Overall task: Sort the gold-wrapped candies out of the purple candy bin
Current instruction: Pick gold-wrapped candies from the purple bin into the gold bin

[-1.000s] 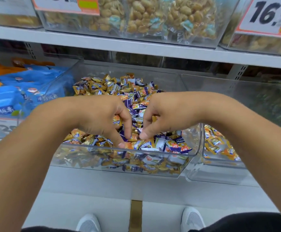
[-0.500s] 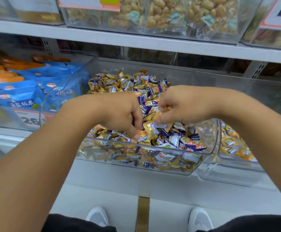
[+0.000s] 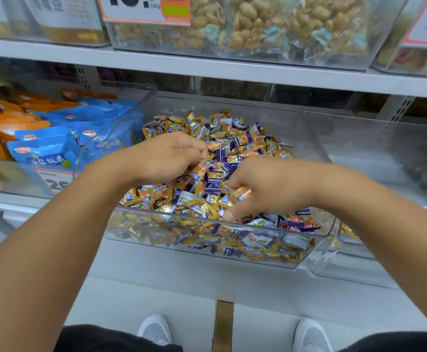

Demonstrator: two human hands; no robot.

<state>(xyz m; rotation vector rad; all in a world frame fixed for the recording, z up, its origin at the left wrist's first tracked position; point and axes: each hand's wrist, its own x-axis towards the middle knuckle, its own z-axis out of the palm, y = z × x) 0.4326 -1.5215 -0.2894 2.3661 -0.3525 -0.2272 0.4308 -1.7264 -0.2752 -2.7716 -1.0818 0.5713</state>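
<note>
A clear plastic bin (image 3: 204, 246) on the lower shelf holds a heap of mixed purple-wrapped candies (image 3: 213, 185) and gold-wrapped candies (image 3: 197, 124). My left hand (image 3: 166, 158) is over the left middle of the heap, its fingers curled down among the wrappers and pinching gold-wrapped candies (image 3: 199, 171). My right hand (image 3: 263, 186) is lower and to the right, near the bin's front wall. Its fingers are curled round a gold-wrapped candy (image 3: 242, 193), and its thumb tip touches the pile.
A second clear bin (image 3: 347, 265) to the right holds a few gold candies. Blue and orange snack bags (image 3: 49, 146) fill the bin on the left. An upper shelf (image 3: 232, 69) carries bins of packed nuts with price tags. My shoes (image 3: 156, 329) stand on the white floor below.
My left hand has moved up and back over the heap. My right hand has dropped toward the bin's front wall, still holding candy. The view shifted, so the bin sits further right.
</note>
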